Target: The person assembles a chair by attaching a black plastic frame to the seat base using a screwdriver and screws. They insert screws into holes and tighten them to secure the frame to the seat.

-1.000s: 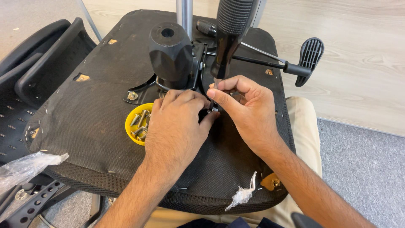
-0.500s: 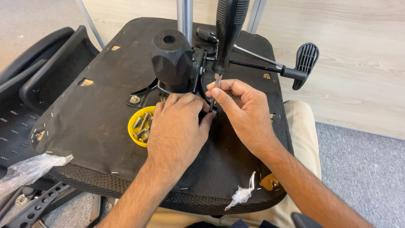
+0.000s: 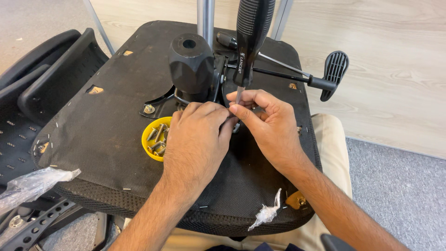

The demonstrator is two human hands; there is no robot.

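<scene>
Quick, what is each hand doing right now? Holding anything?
Left hand: palm down on the upturned chair seat, fingers curled; anything held is hidden.
Right hand: fingers pinched on the shaft of an upright screwdriver.

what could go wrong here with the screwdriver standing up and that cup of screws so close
The black-handled screwdriver stands tall above both hands, steadied only at its shaft by the right hand; it could tip or slip off. The left hand rests beside the small yellow cup of screws, so a nudge might spill it.
</scene>
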